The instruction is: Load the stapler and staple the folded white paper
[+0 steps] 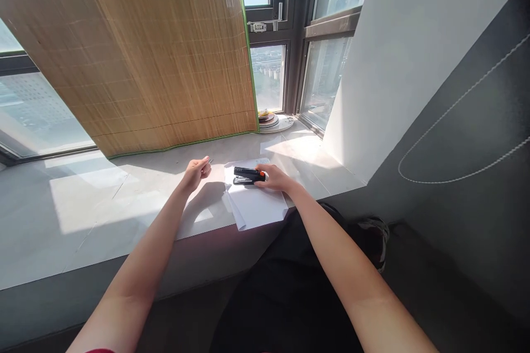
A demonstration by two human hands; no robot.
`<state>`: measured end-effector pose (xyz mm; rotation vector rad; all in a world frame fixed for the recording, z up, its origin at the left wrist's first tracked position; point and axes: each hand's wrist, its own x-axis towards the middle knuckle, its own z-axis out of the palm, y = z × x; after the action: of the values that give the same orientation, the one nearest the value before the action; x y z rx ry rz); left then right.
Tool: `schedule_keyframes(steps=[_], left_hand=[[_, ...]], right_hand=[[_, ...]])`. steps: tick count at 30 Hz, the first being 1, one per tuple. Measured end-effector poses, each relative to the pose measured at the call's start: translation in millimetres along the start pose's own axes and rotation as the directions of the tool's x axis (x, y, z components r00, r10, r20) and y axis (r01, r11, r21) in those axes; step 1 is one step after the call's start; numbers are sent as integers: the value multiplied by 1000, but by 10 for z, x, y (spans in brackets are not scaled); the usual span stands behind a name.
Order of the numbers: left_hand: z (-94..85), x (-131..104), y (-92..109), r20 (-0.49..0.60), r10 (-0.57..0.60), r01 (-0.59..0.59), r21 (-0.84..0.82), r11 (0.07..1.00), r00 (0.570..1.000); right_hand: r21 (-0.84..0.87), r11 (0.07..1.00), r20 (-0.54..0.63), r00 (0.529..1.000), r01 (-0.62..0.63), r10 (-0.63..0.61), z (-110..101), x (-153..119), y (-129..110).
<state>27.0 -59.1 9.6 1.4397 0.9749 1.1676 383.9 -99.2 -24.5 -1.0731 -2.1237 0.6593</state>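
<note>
"Black stapler (244, 171), orange patch (262, 175) at its right end. Location?"

"Centre of frame, over white paper (259, 207) on the pale windowsill (151, 193); upper and lower parts gaping at left."

"Arms (144, 265)?"

"Two, extended from the lower edge, converging towards centre."

"Hands?"

"Right hand (276, 178): curled round the stapler's orange-patched end. Left hand (197, 175): fisted, pinching a thin piece (211, 161), too small to identify."

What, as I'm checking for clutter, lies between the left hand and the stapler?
In the head view: past the small piece in the left hand, some sill, then white paper beneath the stapler.
</note>
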Motion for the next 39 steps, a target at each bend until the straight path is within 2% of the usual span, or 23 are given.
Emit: schedule_keyframes(steps=[4, 6, 8, 11, 14, 20, 22, 25, 28, 31, 39], left_hand=[[580, 185, -66, -105, -34, 38, 32, 999, 994], [749, 252, -150, -168, 6, 0, 39, 999, 986], [815, 281, -231, -158, 22, -5, 107, 994, 987], [774, 262, -305, -85, 62, -44, 198, 979, 994], [690, 229, -325, -16, 84, -79, 202, 976, 996], [679, 241, -340, 79, 8, -17, 112, 994, 997], [698, 240, -334, 108, -13, 4, 83, 997, 994], [713, 228, -318, 154, -15, 2, 85, 996, 988], [703, 230, -324, 140, -22, 11, 80, 997, 990], [678, 258, -363, 102, -14, 11, 36, 999, 995], [627, 316, -435, 73, -9, 15, -76, 997, 997]], right_hand=[[22, 999, -54, 998, 32, -31, 56, 7, -55], [6, 1000, -53, 999, -6, 6, 82, 13, -84], [3, 999, -82, 995, -50, 50, 85, 15, -106], [28, 997, -128, 989, -66, 69, 31, -11, -111], [69, 997, -125, 991, -35, 43, -52, -65, -79], [88, 992, -81, 992, -90, 97, -127, -107, 11], [158, 982, -57, 992, -104, 114, -137, -95, 36], [393, 910, -42, 986, -134, 163, -149, -72, 76], [519, 836, -54, 969, -178, 240, -144, -52, 104], [488, 848, -38, 966, -207, 257, -120, -38, 107], [433, 881, -60, 968, -193, 242, -64, -1, 122]])
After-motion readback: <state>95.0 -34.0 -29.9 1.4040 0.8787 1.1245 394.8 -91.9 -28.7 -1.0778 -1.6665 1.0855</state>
